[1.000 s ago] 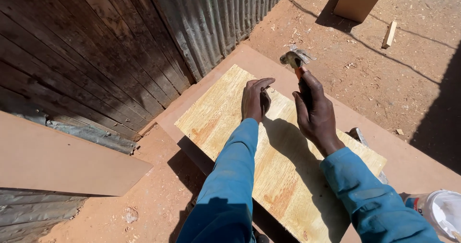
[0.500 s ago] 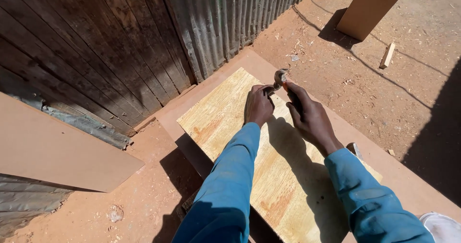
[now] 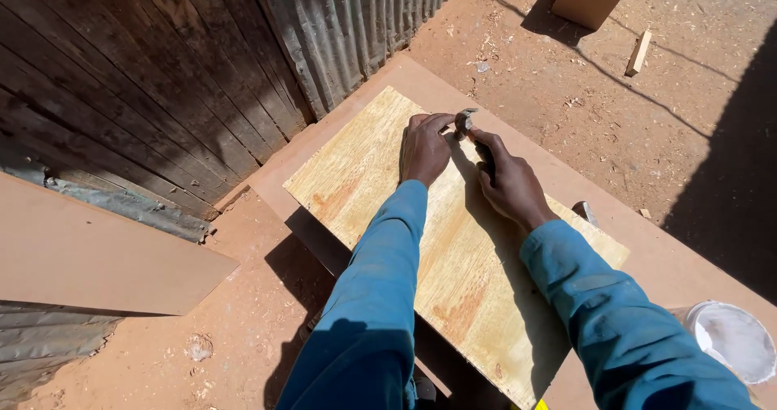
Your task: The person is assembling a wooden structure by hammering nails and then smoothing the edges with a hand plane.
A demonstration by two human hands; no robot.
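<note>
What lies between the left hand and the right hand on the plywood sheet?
In the head view, the hammer head sits between the left hand and right hand, just above a narrow, shadowed strip of plywood sheet.

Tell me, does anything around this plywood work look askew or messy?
Little stands out. The plywood sheet lies skewed on the brown board beneath, one corner overhanging its edge. Wood scraps litter the dirt, including an offcut. The right hand holds a hammer low beside the left hand.
</note>
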